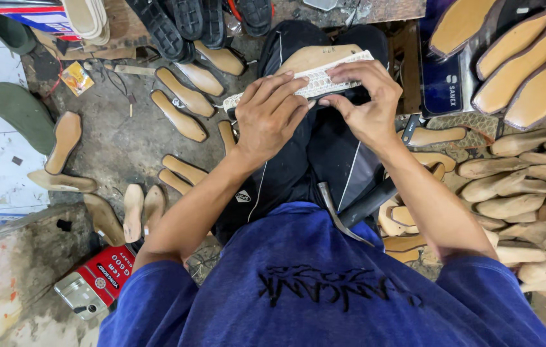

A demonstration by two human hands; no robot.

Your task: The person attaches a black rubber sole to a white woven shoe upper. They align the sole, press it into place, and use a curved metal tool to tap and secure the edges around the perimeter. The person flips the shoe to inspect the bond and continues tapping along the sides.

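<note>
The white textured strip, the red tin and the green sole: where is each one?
White textured strip (324, 80), head view: its middle, between the hands.
Red tin (109, 273), head view: its red side, on the floor.
Green sole (19, 112), head view: its broad middle.

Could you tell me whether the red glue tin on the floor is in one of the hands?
No, the red tin lies on the floor, far from both hands.

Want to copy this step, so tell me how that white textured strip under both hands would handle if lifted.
The white textured strip looks thin and probably floppy: it lies flat across the tan insole. Likely light. The left hand and right hand press it down, so it may shift easily.
</note>
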